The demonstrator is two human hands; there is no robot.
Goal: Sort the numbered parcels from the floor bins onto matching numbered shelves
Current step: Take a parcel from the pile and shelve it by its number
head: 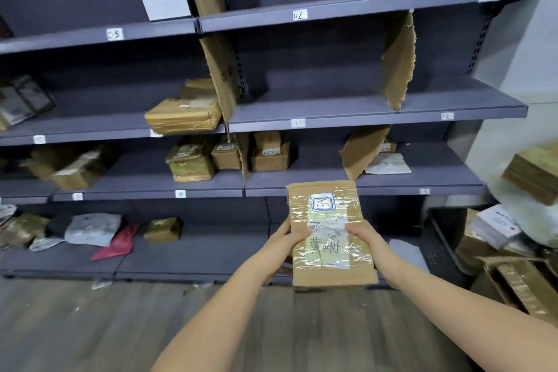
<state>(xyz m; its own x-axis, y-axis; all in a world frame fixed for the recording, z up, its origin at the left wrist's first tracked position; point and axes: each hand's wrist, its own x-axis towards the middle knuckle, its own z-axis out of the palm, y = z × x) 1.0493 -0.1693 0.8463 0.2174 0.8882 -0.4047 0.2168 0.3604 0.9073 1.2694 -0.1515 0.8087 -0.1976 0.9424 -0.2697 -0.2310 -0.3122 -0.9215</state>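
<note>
Two bare forearms reach forward over a wood-plank floor [90, 326]. The left hand [290, 235] and the right hand [362, 234] each grip one long side of a flat brown cardboard parcel [330, 238], thumbs curled onto its taped top face. The parcel is held in the air, flat face toward the camera, in front of the lower shelves. A white sticker [322, 202] near its far end reads 15, with a printed label and handwriting below it.

To the right, a dark floor bin [440, 244] holds more parcels, with open cardboard boxes beside it.

Beyond stands a dark grey shelving unit [377, 112] with torn cardboard dividers. A small tag marked 15 [180, 193] sits on a shelf edge up and to the left of the parcel; taped boxes rest on that shelf. Higher tags read 11, 12, 02 and 01.
</note>
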